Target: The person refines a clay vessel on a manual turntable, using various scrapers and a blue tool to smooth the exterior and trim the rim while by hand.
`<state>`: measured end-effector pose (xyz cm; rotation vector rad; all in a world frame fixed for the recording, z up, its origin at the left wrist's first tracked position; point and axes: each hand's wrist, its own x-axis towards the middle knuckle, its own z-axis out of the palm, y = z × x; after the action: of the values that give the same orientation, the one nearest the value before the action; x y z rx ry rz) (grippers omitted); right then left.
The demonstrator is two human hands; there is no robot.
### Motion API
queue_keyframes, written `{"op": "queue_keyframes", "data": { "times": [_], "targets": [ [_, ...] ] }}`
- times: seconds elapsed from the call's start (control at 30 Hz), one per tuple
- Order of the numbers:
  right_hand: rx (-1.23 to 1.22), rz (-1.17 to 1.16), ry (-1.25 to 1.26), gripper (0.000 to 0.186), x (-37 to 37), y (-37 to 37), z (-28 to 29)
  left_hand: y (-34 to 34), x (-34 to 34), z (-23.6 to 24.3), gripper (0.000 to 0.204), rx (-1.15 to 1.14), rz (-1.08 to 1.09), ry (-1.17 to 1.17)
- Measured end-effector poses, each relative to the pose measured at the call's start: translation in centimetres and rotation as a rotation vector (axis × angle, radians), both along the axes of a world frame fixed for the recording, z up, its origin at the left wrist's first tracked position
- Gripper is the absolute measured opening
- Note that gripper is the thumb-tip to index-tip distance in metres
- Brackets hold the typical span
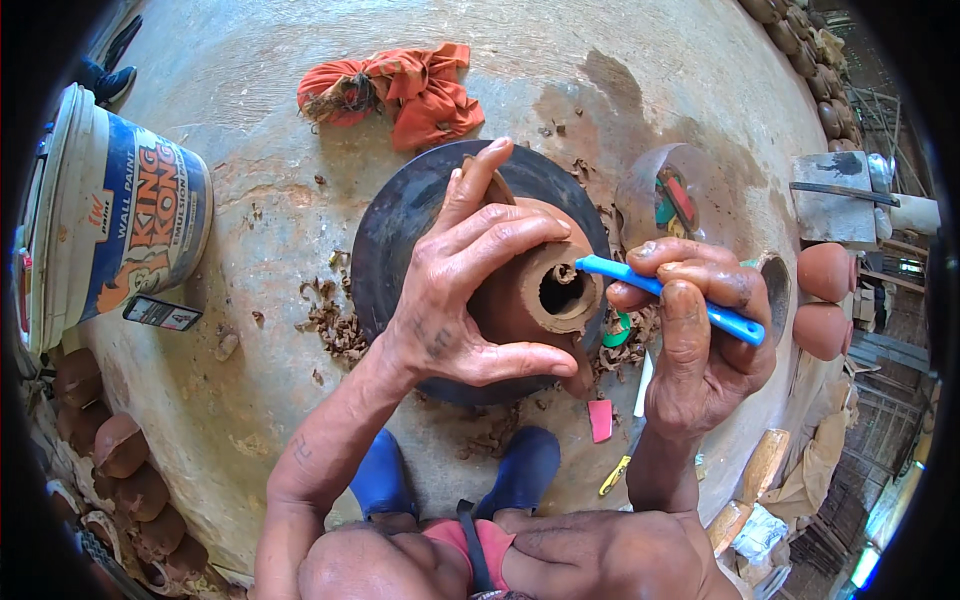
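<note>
A brown clay pot (508, 290) with a round opening stands on a dark round turntable (385, 235). A curved handle shows on its far side and a spout-like part on its near side. My left hand (455, 285) spans the pot, fingers over the far side and thumb along the near side. My right hand (705, 325) pinches a slim blue-handled tool (640, 280). The tool's tip meets the rim of the opening, where a curl of clay (562, 275) lies. Whether the tip has a blade is too small to tell.
Clay shavings (338, 325) lie around the turntable. Beyond it is an orange cloth (420, 95); at right, a clear tub (675, 195) with tools. A paint bucket (150, 215) and a phone (162, 312) stand left. Clay pots (825, 272) line both sides.
</note>
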<state>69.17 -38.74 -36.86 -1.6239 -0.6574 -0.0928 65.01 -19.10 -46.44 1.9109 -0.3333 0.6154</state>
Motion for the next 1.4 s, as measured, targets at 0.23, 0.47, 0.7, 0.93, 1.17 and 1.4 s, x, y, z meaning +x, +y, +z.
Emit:
{"op": "queue_keyframes", "data": {
  "times": [0.23, 0.47, 0.7, 0.93, 1.17, 1.4],
  "targets": [
    [-0.015, 0.025, -0.004, 0.007, 0.3, -0.2, 0.1, 1.6, 2.2, -0.6, 0.098, -0.011, -0.216, -0.046],
    [0.006, 0.03, 0.014, 0.007, 0.3, 0.0, 0.2, 2.4, 4.0, -0.8, 0.113, -0.006, -0.38, -0.048],
    [0.034, 0.063, 0.003, 0.007, 0.6, 0.0, 0.0, 2.8, 4.4, 0.0, 0.123, 0.073, -0.467, 0.063],
    [-0.084, 0.086, -0.042, 0.014, 1.0, -0.4, -0.2, 2.6, 3.9, 0.5, 0.12, 0.103, -0.5, 0.155],
    [-0.025, 0.169, 0.037, 0.018, 2.0, -0.7, -0.1, 2.2, 3.9, 0.7, 0.11, 0.008, -0.479, 0.154],
    [0.054, 0.216, 0.03, 0.024, 2.4, -1.1, 0.3, 1.9, 2.5, 2.5, 0.049, -0.092, -0.326, 0.14]
  ]
}}
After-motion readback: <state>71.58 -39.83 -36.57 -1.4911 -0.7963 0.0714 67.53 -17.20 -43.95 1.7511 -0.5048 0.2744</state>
